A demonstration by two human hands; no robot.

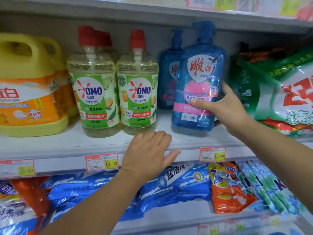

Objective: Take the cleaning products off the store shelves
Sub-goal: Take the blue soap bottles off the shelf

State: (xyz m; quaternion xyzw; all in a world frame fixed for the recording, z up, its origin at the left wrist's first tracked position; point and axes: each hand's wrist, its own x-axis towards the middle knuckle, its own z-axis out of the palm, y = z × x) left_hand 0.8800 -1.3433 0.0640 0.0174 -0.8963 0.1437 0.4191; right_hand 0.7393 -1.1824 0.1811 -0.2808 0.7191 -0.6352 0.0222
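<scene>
The step in hand is judged to be the removal of one bottle from the middle shelf. A translucent blue plastic pump bottle with a pink label [198,73] is gripped by the right hand [225,107] at centre right of the frame. It is seen tipped out of line with the second blue pump bottle [167,78] standing just behind it to the left. Whether its base is clear of the white shelf board [67,146] cannot be told.

The thumb [199,103] is laid across the front of the pink label and one finger is seen on the bottle's right side. The remaining fingers are hidden behind the bottle, so the hand is widely opened around the body and closed on it.

The left hand [147,153] is rested on the front lip of the same shelf at lower centre. Its fingers are held together and bent over the edge, the thumb is stretched along the price strip, and nothing is held by it.

Next, the bottle would need to be drawn forward and down, clear of the shelf above its pump head. Care is called for, since the green and white bag of washing powder [279,92] is close on the right. Two clear green-labelled bottles with red caps [138,92] and a yellow plastic jug [28,92] are left to be taken further left.
</scene>
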